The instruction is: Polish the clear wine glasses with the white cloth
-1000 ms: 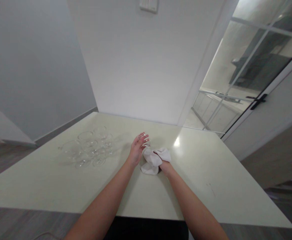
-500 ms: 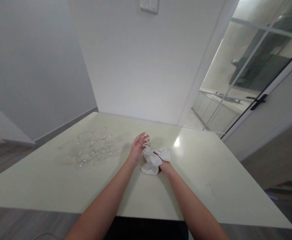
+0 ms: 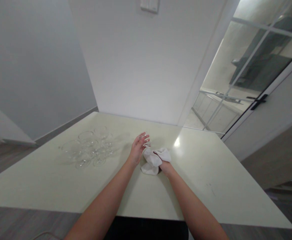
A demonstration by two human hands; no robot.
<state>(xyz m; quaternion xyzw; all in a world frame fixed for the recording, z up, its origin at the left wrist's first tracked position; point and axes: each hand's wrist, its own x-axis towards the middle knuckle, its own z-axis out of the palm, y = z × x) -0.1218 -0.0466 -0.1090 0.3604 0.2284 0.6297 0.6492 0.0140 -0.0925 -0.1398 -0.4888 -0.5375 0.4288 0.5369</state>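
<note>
My left hand [image 3: 137, 149] is curled round a small clear glass [image 3: 145, 141] above the middle of the pale table [image 3: 48, 186]. Its fingertips wrap the glass's rim. My right hand [image 3: 164, 165] is almost wholly covered by a crumpled white cloth [image 3: 154, 159], which it grips and presses against the glass. Only the right wrist and the heel of that hand show below the cloth.
A cluster of several clear stemmed glasses [image 3: 88, 148] stands on the table to the left of my hands. White walls rise behind the table. A glass door with a black handle [image 3: 258, 101] is at the right. Wooden floor lies beyond the table's edges.
</note>
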